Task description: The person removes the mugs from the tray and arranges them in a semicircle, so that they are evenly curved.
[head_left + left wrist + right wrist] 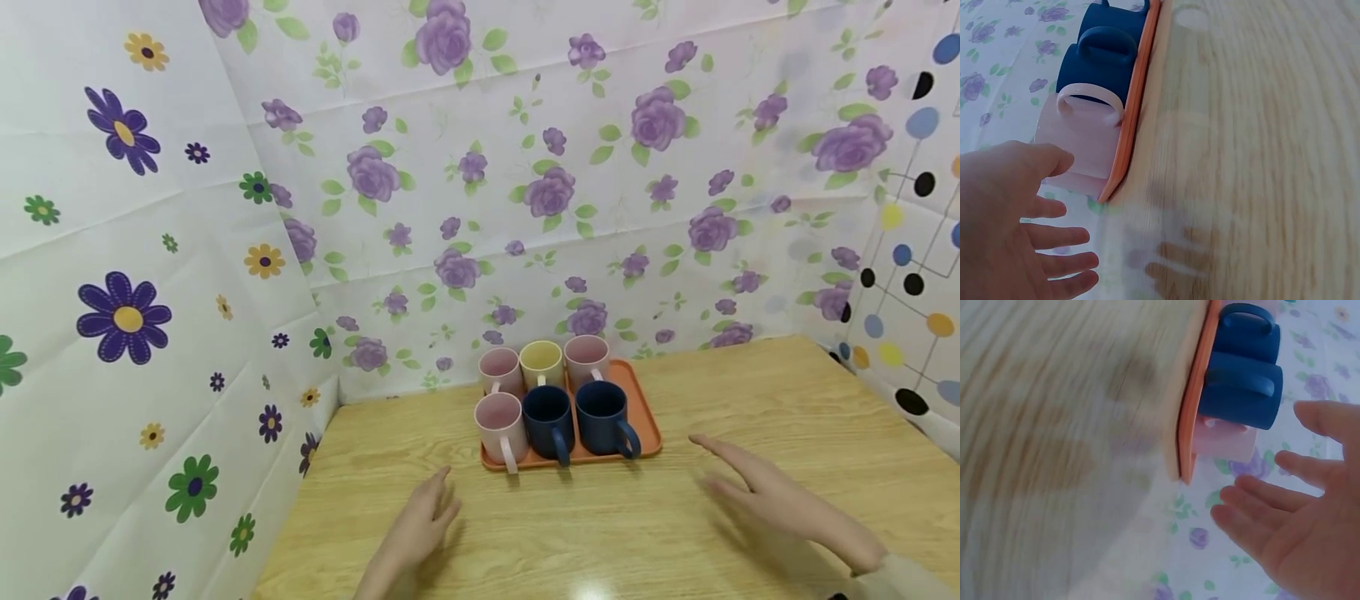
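Note:
On the wooden table an orange tray (643, 410) carries two rows of mugs. The front row has a pink mug (501, 423) at the left, then a dark blue mug (548, 419) and another dark blue mug (602, 417) at the right. Behind them stand a pink mug (501, 372), a yellow mug (542, 362) and a second pink mug (587, 357). My left hand (417, 521) hovers near the tray's left front corner, fingers extended and holding nothing. To the right of the tray, my right hand (765, 487) is held apart from it, fingers straight, palm facing inward.
A white cloth with purple roses (551, 192) hangs behind the table (585, 533). At the left is a cloth with daisies (123, 317), and at the right one with coloured dots (922, 250). The tray sits near the table's back edge.

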The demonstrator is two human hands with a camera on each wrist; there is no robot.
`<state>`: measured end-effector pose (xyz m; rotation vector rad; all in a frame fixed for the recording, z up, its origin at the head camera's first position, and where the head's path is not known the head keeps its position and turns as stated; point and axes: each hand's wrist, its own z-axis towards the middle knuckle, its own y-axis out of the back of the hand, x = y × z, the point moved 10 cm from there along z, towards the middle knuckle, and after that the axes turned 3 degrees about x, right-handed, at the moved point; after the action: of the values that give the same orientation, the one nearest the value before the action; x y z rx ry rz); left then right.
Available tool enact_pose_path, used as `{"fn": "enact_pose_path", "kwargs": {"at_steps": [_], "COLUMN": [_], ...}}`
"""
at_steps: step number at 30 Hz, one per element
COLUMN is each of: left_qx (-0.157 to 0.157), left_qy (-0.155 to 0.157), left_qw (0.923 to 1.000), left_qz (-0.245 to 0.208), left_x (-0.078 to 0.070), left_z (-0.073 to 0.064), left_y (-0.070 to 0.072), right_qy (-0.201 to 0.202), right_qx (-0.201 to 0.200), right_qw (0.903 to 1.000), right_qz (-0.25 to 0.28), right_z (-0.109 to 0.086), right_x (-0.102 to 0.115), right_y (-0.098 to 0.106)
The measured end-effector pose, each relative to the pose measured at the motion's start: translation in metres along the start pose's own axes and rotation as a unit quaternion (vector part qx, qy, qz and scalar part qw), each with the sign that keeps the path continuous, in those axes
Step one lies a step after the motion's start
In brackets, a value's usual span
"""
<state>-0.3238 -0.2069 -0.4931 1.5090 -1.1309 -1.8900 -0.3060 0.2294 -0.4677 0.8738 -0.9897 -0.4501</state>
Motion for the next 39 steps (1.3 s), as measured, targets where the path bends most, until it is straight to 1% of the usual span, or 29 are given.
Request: {"fn": "enact_pose_path", "kwargs": {"at_steps": [2,5,8,11,13,16,20,22,26,28,29,31,34,39], "left_qx": [-0.009,-0.022,-0.03,-0.032,-0.036,-0.043,-0.051,-0.05,-0.047,-0.043,-0.04,-0.032,-0.021,-0.013], "left_qy": [0.004,0.009,0.009,0.006,0.003,0.001,0.017,0.028,0.054,0.063,0.067,0.071,0.076,0.085], "left_qw": [0.9997,0.9984,0.9968,0.9951,0.9944,0.9933,0.9901,0.986,0.9728,0.9668,0.9658,0.9632,0.9605,0.9576], "left_qz": [-0.022,-0.052,-0.074,-0.093,-0.1,-0.107,-0.129,-0.157,-0.221,-0.244,-0.247,-0.257,-0.267,-0.275], "left_x": [0.001,0.001,-0.002,-0.004,-0.004,-0.003,0.004,0.007,0.012,0.014,0.014,0.014,0.013,0.014], "left_z": [0.001,0.003,0.008,0.014,0.018,0.022,0.027,0.029,0.033,0.036,0.038,0.044,0.057,0.078], "left_y": [0.002,0.005,0.007,0.007,0.007,0.008,0.007,0.005,0.001,-0.001,-0.002,-0.005,-0.008,-0.013], "right_qy": [-0.006,-0.021,-0.036,-0.056,-0.062,-0.057,-0.057,-0.056,-0.046,-0.053,-0.058,-0.073,-0.084,-0.077], "right_qx": [0.001,-0.002,-0.023,-0.044,-0.052,-0.053,-0.052,-0.053,-0.055,-0.052,-0.051,-0.049,-0.057,-0.071], "right_qw": [0.9992,0.9937,0.9886,0.9857,0.9848,0.9844,0.9827,0.9811,0.9783,0.9755,0.9736,0.9699,0.9677,0.9678], "right_qz": [0.04,0.11,0.144,0.153,0.154,0.158,0.168,0.177,0.194,0.207,0.215,0.227,0.231,0.229], "right_z": [0.003,0.008,0.012,0.017,0.019,0.023,0.027,0.03,0.036,0.038,0.04,0.043,0.049,0.06], "right_x": [-0.001,-0.004,-0.007,-0.009,-0.011,-0.011,-0.011,-0.011,-0.011,-0.012,-0.013,-0.014,-0.014,-0.009], "right_y": [0.0,0.0,0.003,0.004,0.002,-0.003,-0.011,-0.015,-0.024,-0.029,-0.031,-0.036,-0.039,-0.044]}}
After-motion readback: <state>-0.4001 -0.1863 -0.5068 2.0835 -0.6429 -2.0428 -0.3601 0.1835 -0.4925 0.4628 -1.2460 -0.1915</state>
